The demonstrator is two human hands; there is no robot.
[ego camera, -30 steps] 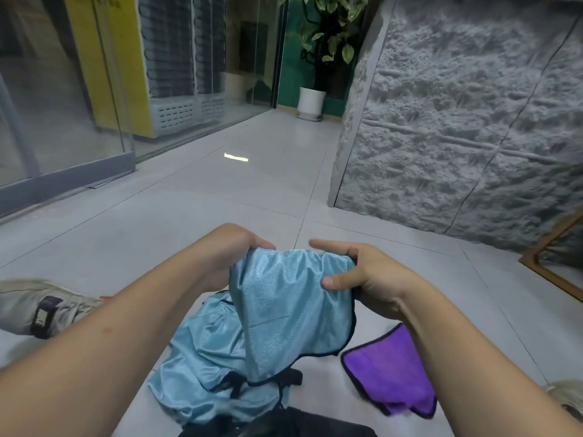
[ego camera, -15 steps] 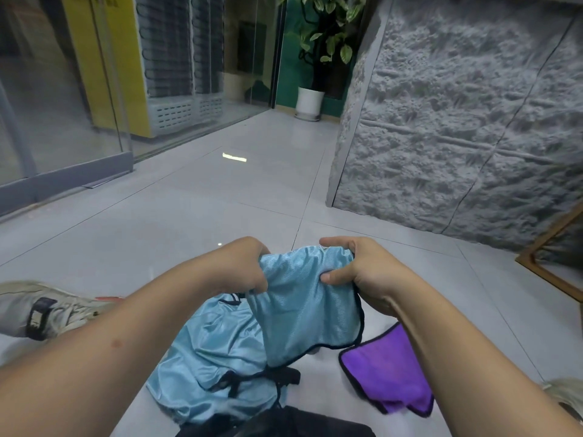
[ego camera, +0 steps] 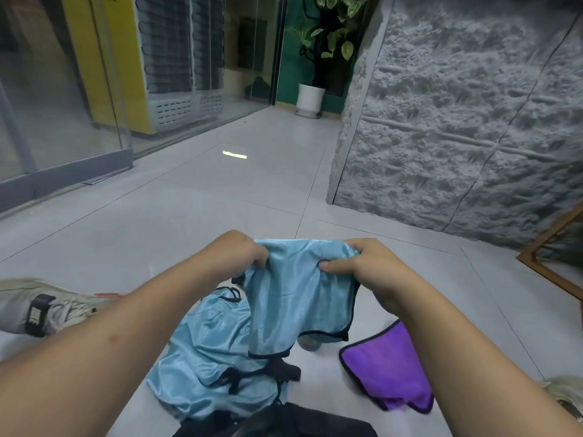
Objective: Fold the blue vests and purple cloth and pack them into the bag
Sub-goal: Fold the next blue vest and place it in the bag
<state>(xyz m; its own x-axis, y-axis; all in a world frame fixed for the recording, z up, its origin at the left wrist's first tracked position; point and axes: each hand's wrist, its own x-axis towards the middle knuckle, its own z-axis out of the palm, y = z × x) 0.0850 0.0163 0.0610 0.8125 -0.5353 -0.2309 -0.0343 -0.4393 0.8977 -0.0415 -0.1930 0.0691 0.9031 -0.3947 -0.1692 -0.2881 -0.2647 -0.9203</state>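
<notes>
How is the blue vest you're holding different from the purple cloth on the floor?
The shiny light-blue mesh vest with black trim hangs in the air, gripped at its top by the left hand and right hand; the fuzzy purple cloth with dark edging lies on the tiled floor, untouched. The vest looks thin and glossy, the cloth thick and matte. The vest looks larger. Both have dark borders.

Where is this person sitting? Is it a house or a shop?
Probably a shop entrance or building lobby, not a home. Behind the glass wall stand drinks coolers, a potted plant sits in the corner, and the person works on a shiny tiled floor beside a rough stone-look wall.
</notes>
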